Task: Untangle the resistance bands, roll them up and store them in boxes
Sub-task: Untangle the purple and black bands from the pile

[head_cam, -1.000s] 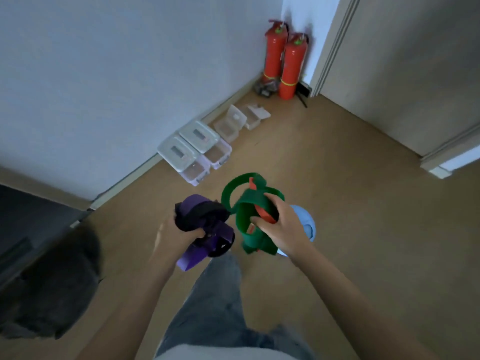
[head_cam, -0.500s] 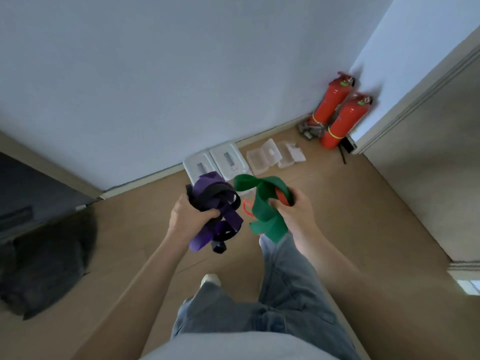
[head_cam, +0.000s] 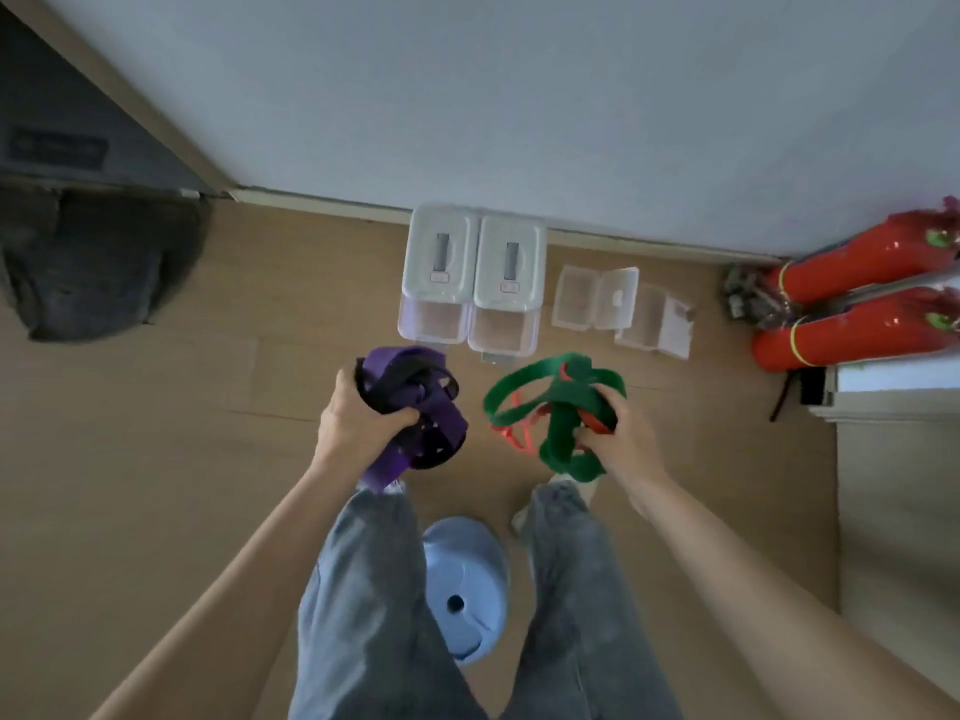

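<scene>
The left hand (head_cam: 358,428) grips the purple and black bands (head_cam: 410,413); the right hand (head_cam: 618,439) grips the green and red bands (head_cam: 556,402). The bunches have come apart, mid-frame. Now the boxes (head_cam: 472,283) sit just above, close enough for storing.

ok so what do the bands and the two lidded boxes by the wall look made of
The purple and black bands and green and red bands look like matte rubber or latex: flat strips drooping in limp loops. The lidded boxes look like clear hard plastic with white lids; the floor shows through their walls.
</scene>
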A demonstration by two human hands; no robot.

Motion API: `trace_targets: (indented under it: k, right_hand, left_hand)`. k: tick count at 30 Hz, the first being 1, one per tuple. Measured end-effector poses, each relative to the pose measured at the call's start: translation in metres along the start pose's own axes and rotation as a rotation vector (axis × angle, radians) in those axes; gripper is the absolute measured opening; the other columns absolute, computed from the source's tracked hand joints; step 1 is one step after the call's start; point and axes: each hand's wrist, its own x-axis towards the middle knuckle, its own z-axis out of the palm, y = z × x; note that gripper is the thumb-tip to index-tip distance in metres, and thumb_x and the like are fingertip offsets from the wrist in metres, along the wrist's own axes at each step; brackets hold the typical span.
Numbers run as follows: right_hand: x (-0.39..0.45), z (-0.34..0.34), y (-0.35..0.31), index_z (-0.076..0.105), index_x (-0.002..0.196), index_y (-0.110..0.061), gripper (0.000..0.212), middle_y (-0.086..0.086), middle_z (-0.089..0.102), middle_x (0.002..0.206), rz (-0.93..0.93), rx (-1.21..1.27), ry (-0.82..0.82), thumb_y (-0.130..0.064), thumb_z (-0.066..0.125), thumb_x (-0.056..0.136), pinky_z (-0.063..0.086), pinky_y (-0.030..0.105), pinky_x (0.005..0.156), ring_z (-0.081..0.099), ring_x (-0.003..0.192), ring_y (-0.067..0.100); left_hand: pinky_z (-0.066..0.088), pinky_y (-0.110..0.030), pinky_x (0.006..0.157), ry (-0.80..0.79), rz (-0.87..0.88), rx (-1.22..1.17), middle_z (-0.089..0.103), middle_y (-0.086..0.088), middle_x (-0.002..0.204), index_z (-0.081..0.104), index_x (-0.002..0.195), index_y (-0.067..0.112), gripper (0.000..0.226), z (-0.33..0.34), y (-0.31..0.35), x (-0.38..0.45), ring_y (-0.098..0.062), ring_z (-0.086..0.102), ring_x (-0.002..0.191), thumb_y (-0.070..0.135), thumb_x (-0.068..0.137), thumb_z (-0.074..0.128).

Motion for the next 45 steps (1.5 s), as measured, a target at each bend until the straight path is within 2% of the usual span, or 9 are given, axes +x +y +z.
trace_targets:
  k: [5, 10, 15, 17, 22, 28, 33, 39, 45]
  right_hand:
    - [0.096, 0.011, 0.07, 0.056, 0.117, -0.004, 0.042, 0.005, 0.061, 0.106, -0.008, -0.178, 0.016, 0.002, 0.065, 0.077, 0.038, 0.021, 0.079, 0.057, 0.106, 0.03]
    - [0.181, 0.069, 0.123, 0.051, 0.129, -0.01, 0.044, 0.011, 0.058, 0.123, 0.093, -0.369, -0.076, -0.015, 0.063, 0.087, 0.038, 0.04, 0.099, 0.052, 0.115, 0.032]
    - [0.24, 0.156, 0.149, 0.048, 0.128, -0.024, 0.034, -0.001, 0.056, 0.12, 0.228, 0.392, -0.328, -0.026, 0.052, 0.094, 0.042, 0.035, 0.087, 0.054, 0.1, 0.017]
    - [0.264, 0.193, 0.168, 0.052, 0.117, -0.033, 0.022, -0.013, 0.057, 0.11, 0.242, 0.476, -0.363, -0.033, 0.049, 0.095, 0.043, 0.039, 0.09, 0.054, 0.1, 0.011]
    - [0.321, 0.257, 0.235, 0.054, 0.112, -0.021, 0.023, 0.002, 0.055, 0.11, 0.347, 0.435, -0.238, -0.033, 0.053, 0.093, 0.048, 0.042, 0.088, 0.054, 0.1, 0.021]
    - [0.381, 0.274, 0.282, 0.055, 0.099, -0.017, 0.024, 0.005, 0.057, 0.105, 0.29, 0.062, -0.373, -0.04, 0.056, 0.09, 0.051, 0.034, 0.072, 0.058, 0.091, 0.02]
    - [0.395, 0.273, 0.276, 0.056, 0.116, -0.033, 0.039, -0.001, 0.058, 0.12, 0.191, 0.22, -0.552, -0.048, 0.064, 0.081, 0.056, 0.036, 0.072, 0.057, 0.108, 0.019]
    - [0.337, 0.28, 0.257, 0.053, 0.117, -0.014, 0.053, 0.008, 0.063, 0.114, -0.207, -0.507, -0.246, -0.024, 0.078, 0.071, 0.046, 0.027, 0.073, 0.06, 0.095, 0.023]
    - [0.273, 0.237, 0.212, 0.062, 0.097, -0.009, 0.019, 0.007, 0.06, 0.089, -0.374, -0.387, -0.029, -0.01, 0.066, 0.079, 0.041, 0.023, 0.055, 0.055, 0.076, 0.023]
  left_hand:
    - [0.036, -0.028, 0.078, -0.188, 0.099, 0.133, 0.055, 0.003, 0.1, 0.047, 0.125, 0.015, 0.086, 0.051, -0.036, 0.062, -0.023, 0.054, 0.095, 0.032, 0.049, 0.085]
    - [0.042, -0.034, 0.084, -0.34, 0.193, 0.352, 0.058, -0.001, 0.113, 0.042, 0.132, 0.017, 0.087, 0.125, -0.062, 0.144, -0.028, 0.055, 0.106, 0.036, 0.059, 0.085]
    - [0.041, -0.03, 0.077, -0.487, 0.262, 0.446, 0.056, 0.0, 0.108, 0.034, 0.138, 0.018, 0.085, 0.194, -0.108, 0.219, -0.026, 0.055, 0.102, 0.026, 0.067, 0.08]
    - [0.038, -0.026, 0.075, -0.531, 0.297, 0.462, 0.053, 0.001, 0.108, 0.029, 0.142, 0.016, 0.089, 0.221, -0.128, 0.249, -0.022, 0.054, 0.1, 0.022, 0.068, 0.078]
    - [0.039, -0.025, 0.084, -0.642, 0.271, 0.516, 0.053, -0.007, 0.128, 0.023, 0.143, 0.012, 0.095, 0.287, -0.186, 0.305, -0.027, 0.051, 0.116, 0.025, 0.069, 0.081]
    - [0.042, -0.032, 0.073, -0.554, 0.297, 0.573, 0.061, -0.002, 0.106, 0.053, 0.113, 0.01, 0.06, 0.335, -0.25, 0.338, -0.021, 0.055, 0.094, 0.052, 0.074, 0.071]
    - [0.039, -0.031, 0.071, -0.194, 0.345, 0.428, 0.063, -0.012, 0.104, 0.055, 0.112, 0.007, 0.04, 0.328, -0.264, 0.361, -0.03, 0.057, 0.099, 0.031, 0.082, 0.068]
    - [0.045, -0.025, 0.057, -0.33, 0.462, 0.337, 0.06, -0.005, 0.076, 0.064, 0.093, 0.005, 0.018, 0.299, -0.235, 0.316, -0.022, 0.058, 0.071, 0.022, 0.087, 0.061]
    - [0.051, -0.031, 0.074, -0.43, 0.662, 0.659, 0.061, -0.007, 0.083, 0.064, 0.099, 0.005, 0.018, 0.247, -0.193, 0.271, -0.027, 0.062, 0.075, 0.018, 0.086, 0.063]
